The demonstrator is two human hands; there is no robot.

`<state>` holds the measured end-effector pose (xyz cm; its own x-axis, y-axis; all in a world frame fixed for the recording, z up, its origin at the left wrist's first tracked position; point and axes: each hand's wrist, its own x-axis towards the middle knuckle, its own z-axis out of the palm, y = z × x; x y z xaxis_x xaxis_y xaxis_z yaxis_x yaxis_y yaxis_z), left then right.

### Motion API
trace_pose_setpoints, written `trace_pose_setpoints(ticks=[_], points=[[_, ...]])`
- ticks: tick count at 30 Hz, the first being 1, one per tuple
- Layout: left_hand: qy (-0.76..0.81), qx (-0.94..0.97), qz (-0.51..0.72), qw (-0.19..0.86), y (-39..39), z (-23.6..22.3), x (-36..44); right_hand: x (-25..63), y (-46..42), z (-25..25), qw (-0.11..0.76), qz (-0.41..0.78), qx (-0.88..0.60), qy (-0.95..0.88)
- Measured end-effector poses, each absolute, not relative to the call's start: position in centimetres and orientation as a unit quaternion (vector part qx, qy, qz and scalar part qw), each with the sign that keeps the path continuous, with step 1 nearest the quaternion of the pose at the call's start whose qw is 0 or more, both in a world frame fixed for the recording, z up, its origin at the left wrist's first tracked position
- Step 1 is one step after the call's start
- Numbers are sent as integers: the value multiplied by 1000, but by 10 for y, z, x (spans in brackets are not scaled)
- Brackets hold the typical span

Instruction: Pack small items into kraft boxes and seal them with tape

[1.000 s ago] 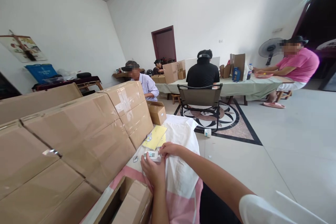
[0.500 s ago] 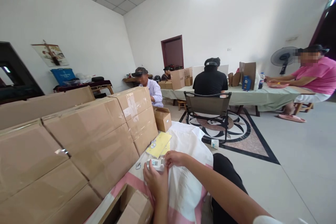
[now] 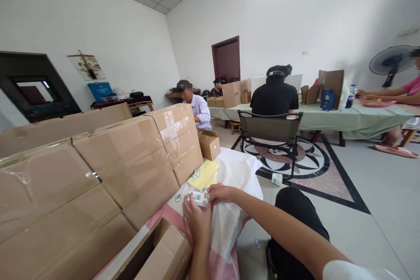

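A small white box (image 3: 200,197) with a blue-green and grey printed face is held low over the cloth. My left hand (image 3: 197,215) wraps around its near side, fingers curled over it. At the box's right end, my right hand (image 3: 221,193) has its fingertips pinched together on that end; the exact spot they grip is too small to make out. Just beyond the hands lie yellow sheets (image 3: 204,175) with a few small white-and-grey stickers on them. A similar small sticker (image 3: 178,198) rests on the white and pink cloth (image 3: 236,170), left of the box.
Stacked taped cartons (image 3: 124,157) wall off the left side. An open carton (image 3: 164,249) stands close by my left forearm, and a smaller carton (image 3: 210,143) is at the far end. A folding chair (image 3: 271,131) and several people at a long table (image 3: 354,120) are further off.
The view has turned slightly left, so everything sits further right. Both hands stay on the small white box, with only slight finger movement.
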<state>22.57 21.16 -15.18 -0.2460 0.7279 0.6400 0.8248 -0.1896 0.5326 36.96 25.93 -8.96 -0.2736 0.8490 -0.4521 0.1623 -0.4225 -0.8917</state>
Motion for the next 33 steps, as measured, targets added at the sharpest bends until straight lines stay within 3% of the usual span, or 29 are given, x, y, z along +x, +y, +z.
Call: trace_pose_setpoints(ticks=[6,9,13,17,25,33], points=[[-633,-601,-477,107,215,-156,227,373,274,-65,119,679,-505,-519],[-621,-602,-480,147,225,-171,225,372,282,-64,94,673,-497,-540],[-603,-599,-487,198,238,-192,221,361,284,-76,122,611,-554,-553],[-631,-601,-472,135,231,-188,222,355,280,-81,142,574,-585,-555],[-653,-602,-457,49,215,-171,222,364,275,-84,167,609,-548,-549],[-640,-600,-474,68,220,-178,224,377,264,-86,244,646,-493,-529]])
